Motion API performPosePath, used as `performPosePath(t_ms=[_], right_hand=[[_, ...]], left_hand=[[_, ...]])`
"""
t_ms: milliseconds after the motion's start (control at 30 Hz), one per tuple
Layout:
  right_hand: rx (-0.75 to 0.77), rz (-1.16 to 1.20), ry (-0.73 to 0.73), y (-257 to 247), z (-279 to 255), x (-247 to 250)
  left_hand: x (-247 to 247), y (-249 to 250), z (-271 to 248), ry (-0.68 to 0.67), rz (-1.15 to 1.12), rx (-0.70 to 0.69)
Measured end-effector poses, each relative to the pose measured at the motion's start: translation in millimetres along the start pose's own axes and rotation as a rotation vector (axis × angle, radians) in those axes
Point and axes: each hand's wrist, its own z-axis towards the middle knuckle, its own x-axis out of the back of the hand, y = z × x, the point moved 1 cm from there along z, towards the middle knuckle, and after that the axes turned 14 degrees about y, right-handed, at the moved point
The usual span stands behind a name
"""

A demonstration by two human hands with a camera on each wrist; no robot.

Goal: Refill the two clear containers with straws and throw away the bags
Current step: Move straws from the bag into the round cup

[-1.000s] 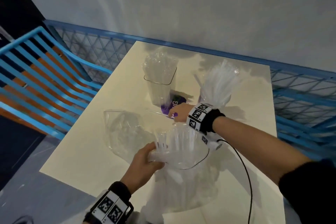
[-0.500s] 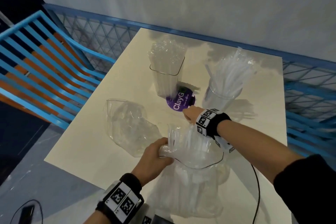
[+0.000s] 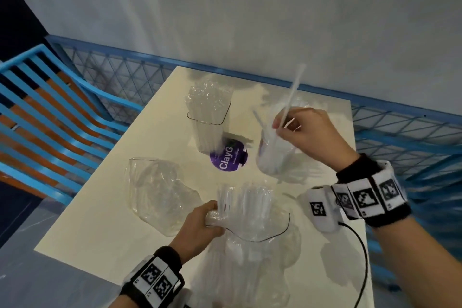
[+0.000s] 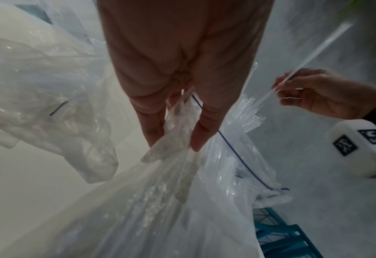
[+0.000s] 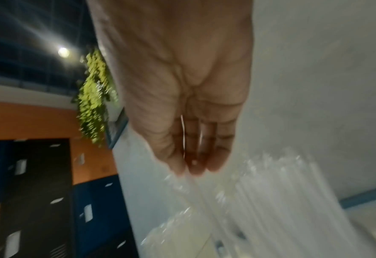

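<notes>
Straws, view by view; head view: 1 single straw point(image 3: 291, 100) pinched in right hand point(image 3: 307, 132), long axis steep, upper end leaning up and away toward the wall, lower end aimed down into right container point(image 3: 271, 157), directly below the pinch and already bristling with straws; left container point(image 3: 208, 122) well apart to the left, also full-looking; left hand point(image 3: 200, 222) clamped round the gathered mouth of open bag point(image 3: 250, 245) at the near edge of table point(image 3: 100, 207), more straws poking up from it; empty bag point(image 3: 160, 190) lying crumpled just left of that; right hand plainly the nearer to the target, so likely only a short drop along the straw's own axis needed. Left wrist view: fingers point(image 4: 202, 132) curled on bunched plastic of the bag beside its blue seal line; right hand point(image 4: 315, 94) up to the right, straw point(image 4: 301, 64) nipped between thumb and fingertips, slanting up and right. Right wrist view: blurred; fingertips point(image 5: 195, 162) drawn narrow together, thin straw barely discernible against them; mass of straws point(image 5: 281, 200) below and to the right, so judged target just beneath the grip.
</notes>
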Motion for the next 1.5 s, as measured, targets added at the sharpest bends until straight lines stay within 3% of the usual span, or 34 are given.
performPosePath(t_ms=[67,133,267,367,533,600,733,833,933,1067,1233,1500], right_hand=[[-0.069,0.065,0.287,12.3,7.2,8.7],[-0.168,0.055,0.379,33.1,17.2,-2.4],[-0.322,-0.055,0.153,69.5,25.6,-43.1],[-0.378,-0.044,0.008,69.5,23.1,-43.5],[-0.264,0.018,0.241,55.3,13.5,6.6],[-0.252,0.090,0.273,47.4,-5.9,26.3],[-0.416,0.414,-0.047,43.3,-53.6,15.4],[-0.477,0.499,-0.140,53.5,-80.9,-29.4],[-0.486,0.453,-0.002,62.4,-94.2,-68.4],[-0.479,0.387,0.187,62.3,-92.0,-78.3],[-0.490,0.536,0.352,65.3,-81.2,-55.2],[-0.391,0.619,0.444,27.6,-54.1,0.6]], left_hand=[[-2.5,3.9,2.1,-0.012,0.010,-0.009],[-5.7,8.6,6.0,-0.022,0.010,-0.023],[-11.8,24.6,14.9,-0.009,-0.006,-0.078],[-14.8,35.6,22.5,0.006,-0.013,-0.127],[-16.2,50.0,35.5,0.094,-0.063,-0.187],[-17.1,57.3,38.4,0.146,-0.113,-0.204],[-23.0,64.8,42.1,0.198,-0.209,-0.200],[-31.7,61.6,42.4,0.203,-0.204,-0.195],[-42.0,61.0,39.0,0.170,-0.156,-0.208],[-45.0,64.1,38.6,0.148,-0.124,-0.209],[-41.1,55.3,43.4,0.141,-0.073,-0.170],[-42.6,63.9,43.1,0.124,-0.092,-0.188]])
